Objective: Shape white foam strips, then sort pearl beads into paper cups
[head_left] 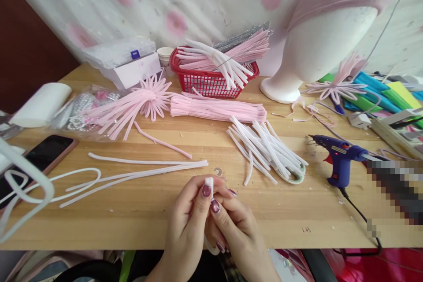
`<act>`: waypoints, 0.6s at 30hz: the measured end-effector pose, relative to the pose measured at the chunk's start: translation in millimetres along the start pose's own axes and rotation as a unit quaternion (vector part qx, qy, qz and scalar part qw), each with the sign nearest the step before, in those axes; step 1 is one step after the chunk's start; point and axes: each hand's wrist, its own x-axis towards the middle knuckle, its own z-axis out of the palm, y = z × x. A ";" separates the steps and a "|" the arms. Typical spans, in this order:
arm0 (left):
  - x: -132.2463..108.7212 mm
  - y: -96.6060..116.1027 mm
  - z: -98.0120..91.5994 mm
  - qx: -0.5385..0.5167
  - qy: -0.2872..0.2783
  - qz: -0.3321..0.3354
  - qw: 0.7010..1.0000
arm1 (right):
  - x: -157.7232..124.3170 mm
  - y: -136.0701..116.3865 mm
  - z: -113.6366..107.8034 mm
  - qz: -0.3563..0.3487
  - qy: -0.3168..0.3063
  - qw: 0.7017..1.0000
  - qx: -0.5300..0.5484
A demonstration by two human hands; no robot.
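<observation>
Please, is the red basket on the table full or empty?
The red basket looks full: pink, white and silver stems rise above its rim.

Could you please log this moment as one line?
left hand: pinching white strip | right hand: beside left | glue gun: on table, right side

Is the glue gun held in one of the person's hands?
No, the glue gun lies on the table, apart from the left hand and right hand.

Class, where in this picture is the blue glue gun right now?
In the head view, the blue glue gun is on the right of the wooden table, just right of the heaped white stems and nearer than the mannequin head.
</observation>
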 end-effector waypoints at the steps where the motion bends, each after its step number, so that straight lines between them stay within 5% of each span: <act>1: 0.2 -0.3 -0.8 0.005 -0.010 0.006 1.000 | 0.2 0.1 0.1 0.000 0.000 1.000 -0.001; 18: 0.0 -2.6 -0.7 -0.057 -0.044 -0.012 0.997 | 3.4 -7.1 1.6 0.009 0.002 1.000 -0.017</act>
